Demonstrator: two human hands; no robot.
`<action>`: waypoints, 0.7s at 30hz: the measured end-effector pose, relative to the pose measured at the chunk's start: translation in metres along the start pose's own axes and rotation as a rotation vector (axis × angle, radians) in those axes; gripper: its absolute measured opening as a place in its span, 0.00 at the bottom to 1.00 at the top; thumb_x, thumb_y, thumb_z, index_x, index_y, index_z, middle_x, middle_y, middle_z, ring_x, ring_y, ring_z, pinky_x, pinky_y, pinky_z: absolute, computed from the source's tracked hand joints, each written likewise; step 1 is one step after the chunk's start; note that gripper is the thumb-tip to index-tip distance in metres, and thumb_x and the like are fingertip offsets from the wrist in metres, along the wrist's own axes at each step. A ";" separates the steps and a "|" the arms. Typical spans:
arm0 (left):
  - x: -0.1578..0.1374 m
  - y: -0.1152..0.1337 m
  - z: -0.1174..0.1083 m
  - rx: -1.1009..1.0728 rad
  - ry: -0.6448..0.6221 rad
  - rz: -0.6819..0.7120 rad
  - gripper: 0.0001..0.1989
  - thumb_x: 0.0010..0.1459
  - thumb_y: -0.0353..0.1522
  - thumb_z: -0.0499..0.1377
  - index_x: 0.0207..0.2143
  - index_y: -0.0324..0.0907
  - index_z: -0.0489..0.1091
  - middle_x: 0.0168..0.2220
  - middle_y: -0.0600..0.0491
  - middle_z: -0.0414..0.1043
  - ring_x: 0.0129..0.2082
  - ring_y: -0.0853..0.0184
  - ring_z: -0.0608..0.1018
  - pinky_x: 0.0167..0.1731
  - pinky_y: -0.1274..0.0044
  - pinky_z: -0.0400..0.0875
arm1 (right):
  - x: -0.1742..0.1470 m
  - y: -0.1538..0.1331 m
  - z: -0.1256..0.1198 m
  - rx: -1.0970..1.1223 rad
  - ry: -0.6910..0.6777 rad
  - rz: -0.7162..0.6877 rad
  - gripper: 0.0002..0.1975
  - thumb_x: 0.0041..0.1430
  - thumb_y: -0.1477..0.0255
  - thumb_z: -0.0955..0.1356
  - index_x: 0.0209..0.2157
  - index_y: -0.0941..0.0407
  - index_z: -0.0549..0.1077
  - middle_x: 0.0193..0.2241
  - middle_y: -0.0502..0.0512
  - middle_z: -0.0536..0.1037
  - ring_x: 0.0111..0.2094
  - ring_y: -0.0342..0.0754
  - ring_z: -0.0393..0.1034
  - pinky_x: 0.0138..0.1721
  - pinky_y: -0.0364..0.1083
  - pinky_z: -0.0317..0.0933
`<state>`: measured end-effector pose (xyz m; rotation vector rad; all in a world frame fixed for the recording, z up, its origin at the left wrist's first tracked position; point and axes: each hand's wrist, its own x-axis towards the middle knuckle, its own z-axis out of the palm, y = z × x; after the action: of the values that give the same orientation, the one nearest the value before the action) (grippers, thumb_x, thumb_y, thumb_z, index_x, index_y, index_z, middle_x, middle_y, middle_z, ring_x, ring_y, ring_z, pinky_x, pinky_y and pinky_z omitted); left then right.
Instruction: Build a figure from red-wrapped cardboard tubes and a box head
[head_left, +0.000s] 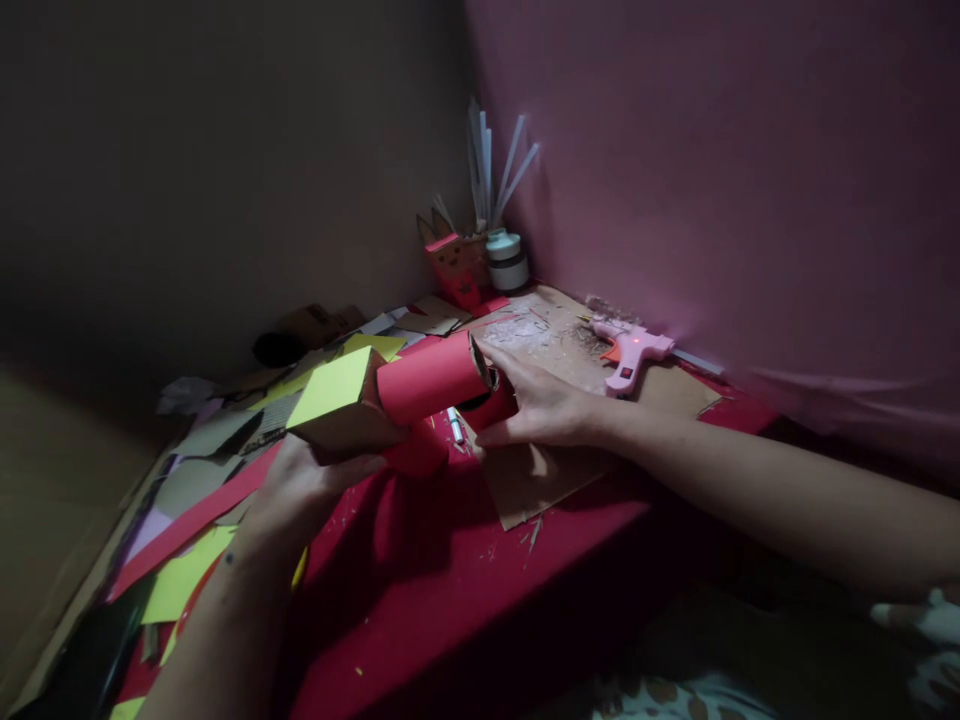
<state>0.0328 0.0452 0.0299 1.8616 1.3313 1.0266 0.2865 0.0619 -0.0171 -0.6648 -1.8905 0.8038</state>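
Above the table's front half I hold up a cardboard craft piece. It has a small cardboard box (335,390) with a yellow paper face, and red paper-covered tubes (431,380) at its right side. My left hand (304,485) is closed round the box from below, its fingers partly hidden. With thumb and fingers, my right hand (540,398) grips the shorter-looking red tube at the right end, near the open rim of the upper tube. More red surface shows beneath the box. Whether the tubes are joined to each other cannot be seen.
A pink glue gun (636,352) with a red light lies on cardboard at the right. At the back stand a white jar (507,262), a decorated red cardboard holder (454,268) and pale sticks (484,165). Coloured paper scraps (191,570) cover the left side.
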 end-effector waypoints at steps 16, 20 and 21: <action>0.001 -0.015 0.007 0.039 -0.003 -0.056 0.18 0.44 0.33 0.67 0.42 0.44 0.75 0.38 0.53 0.80 0.45 0.52 0.77 0.47 0.65 0.72 | -0.002 0.005 0.002 0.030 -0.007 0.136 0.26 0.43 0.80 0.71 0.47 0.58 0.68 0.45 0.56 0.74 0.45 0.53 0.68 0.48 0.50 0.64; 0.000 -0.003 0.012 0.078 -0.031 -0.051 0.17 0.45 0.34 0.66 0.40 0.44 0.74 0.33 0.54 0.79 0.47 0.53 0.76 0.48 0.66 0.70 | -0.003 0.008 0.003 0.034 -0.025 0.173 0.24 0.44 0.79 0.71 0.46 0.58 0.68 0.42 0.55 0.73 0.42 0.52 0.67 0.45 0.50 0.64; 0.000 -0.001 0.013 0.065 -0.034 -0.045 0.16 0.46 0.34 0.65 0.40 0.44 0.74 0.33 0.55 0.79 0.47 0.53 0.76 0.48 0.67 0.70 | -0.003 0.008 0.003 0.029 -0.028 0.180 0.24 0.44 0.79 0.71 0.46 0.58 0.67 0.41 0.55 0.73 0.42 0.52 0.67 0.44 0.50 0.64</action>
<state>0.0432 0.0449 0.0221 1.8798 1.3946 0.9350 0.2862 0.0640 -0.0256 -0.8176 -1.8587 0.9573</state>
